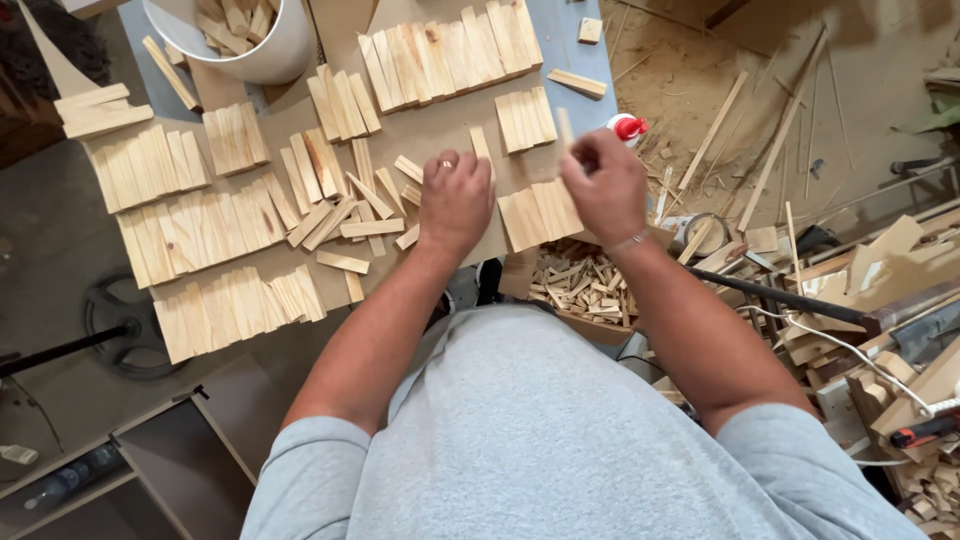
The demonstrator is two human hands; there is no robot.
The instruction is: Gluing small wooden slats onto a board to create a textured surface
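My left hand (455, 200) rests palm down on the brown board (440, 125), its fingers on a small upright wood piece (481, 143). There is a ring on one finger. My right hand (603, 183) is raised just right of it, fingers pinched on a thin wood strip (565, 127) that sticks up past the fingertips. Rows of short pale wood slats (200, 230) lie flat across the board to the left, and another group (535, 212) lies between my hands. Loose slats (345, 220) are scattered by my left hand.
A white bucket (275, 50) with wood pieces stands at the top left. A glue bottle with a red cap (628, 127) lies right of the board. A box of small offcuts (580, 285) sits below my right wrist. Scrap wood and tools pile up at the right.
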